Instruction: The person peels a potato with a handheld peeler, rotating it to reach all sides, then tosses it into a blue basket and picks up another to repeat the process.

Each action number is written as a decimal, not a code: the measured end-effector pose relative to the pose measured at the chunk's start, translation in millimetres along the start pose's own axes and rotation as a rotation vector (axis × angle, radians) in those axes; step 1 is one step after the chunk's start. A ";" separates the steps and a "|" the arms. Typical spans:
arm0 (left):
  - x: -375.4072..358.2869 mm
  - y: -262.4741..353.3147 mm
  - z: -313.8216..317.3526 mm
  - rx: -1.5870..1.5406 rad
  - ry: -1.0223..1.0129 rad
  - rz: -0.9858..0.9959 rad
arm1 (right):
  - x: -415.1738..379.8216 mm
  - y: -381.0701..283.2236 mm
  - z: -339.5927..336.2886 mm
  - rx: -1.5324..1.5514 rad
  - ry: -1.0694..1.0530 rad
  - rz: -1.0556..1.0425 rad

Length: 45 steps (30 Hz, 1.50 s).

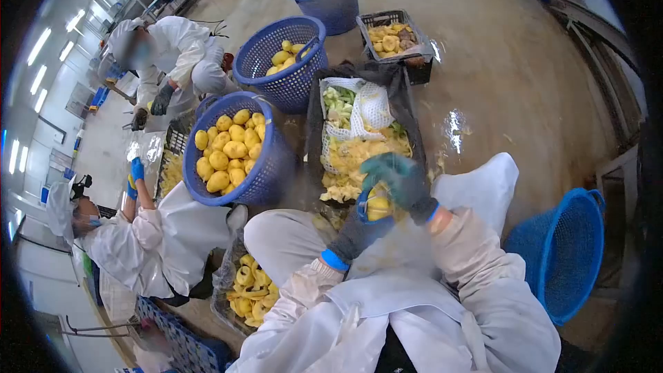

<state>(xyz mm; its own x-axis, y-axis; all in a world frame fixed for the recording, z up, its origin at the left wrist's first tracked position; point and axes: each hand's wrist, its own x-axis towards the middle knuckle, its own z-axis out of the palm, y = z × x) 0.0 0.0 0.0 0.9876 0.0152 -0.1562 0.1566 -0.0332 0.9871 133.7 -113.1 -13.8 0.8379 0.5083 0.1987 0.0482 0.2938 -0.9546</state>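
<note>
In my left hand (359, 233), which wears a dark glove with blue fingers, is a peeled yellow potato (378, 208), held low between my knees. My right hand (400, 181), in a green and grey glove, is curled just above the potato. It is blurred, and whatever its fingers close on is hidden. Beyond both hands lies a black-lined crate (411, 114) of pale peelings (362, 159), green scraps and white foam netting (371, 105). Left of that crate, a blue basket (275, 176) is filled with yellow potatoes (228, 151).
A plastic-lined crate (222, 300) of yellow pieces sits by my left leg. On my right stands a blue basket (563, 255). More baskets (293, 86) and a black crate (418, 73) are ahead on the wet floor. Two co-workers (138, 252) in white work at left.
</note>
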 end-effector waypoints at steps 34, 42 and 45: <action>4.8 -8.1 2.2 -0.224 0.038 -0.005 | 11.6 49.2 -36.7 0.550 0.317 0.234; -0.2 -4.2 4.2 -0.306 -0.011 0.084 | 12.2 44.4 -49.2 0.474 0.368 0.098; -5.8 -4.3 11.5 -0.240 0.079 0.053 | -4.0 34.3 -23.1 0.010 0.293 -0.063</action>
<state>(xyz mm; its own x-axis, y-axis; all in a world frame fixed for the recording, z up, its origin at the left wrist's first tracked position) -6.3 -11.5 -3.7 0.9891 0.0980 -0.1099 0.0883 0.2024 0.9753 144.5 -123.8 -52.5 0.9548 0.2334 0.1840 0.1015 0.3260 -0.9399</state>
